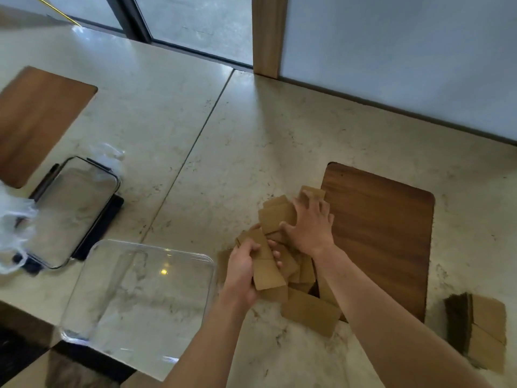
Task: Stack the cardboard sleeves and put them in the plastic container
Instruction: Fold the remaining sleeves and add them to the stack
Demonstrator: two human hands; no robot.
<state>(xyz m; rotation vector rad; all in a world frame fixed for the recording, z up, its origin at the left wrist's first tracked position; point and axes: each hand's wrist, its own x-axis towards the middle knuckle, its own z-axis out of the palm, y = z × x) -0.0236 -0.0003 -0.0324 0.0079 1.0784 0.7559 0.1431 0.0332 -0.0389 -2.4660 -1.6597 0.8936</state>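
Pale stone counter running under glass panels, with a wooden board lying at three o'clock and another wooden board at ten o'clock. Sitting loose in a jumbled heap at centre, partly overlapping the near board's left edge: cardboard sleeves, flattened and brown. Resting at five o'clock, well apart from the heap: a neat stack of sleeves. Waiting empty at seven o'clock, just beside the heap: clear plastic container. Lying at nine o'clock: its lid, beside a crumpled plastic bag.

Gripping a small bundle of sleeves, fingers curled round it: left hand. Pressing down on the top of the heap with fingers spread: right hand.

Probably handling as light, thin and stiff enough to keep flat, yet easy to crease; likely sliding over one another readily. Best taking hold along the long edges, squeezing the bundle flat between thumb and fingers, and squaring the ends before lowering into the container.
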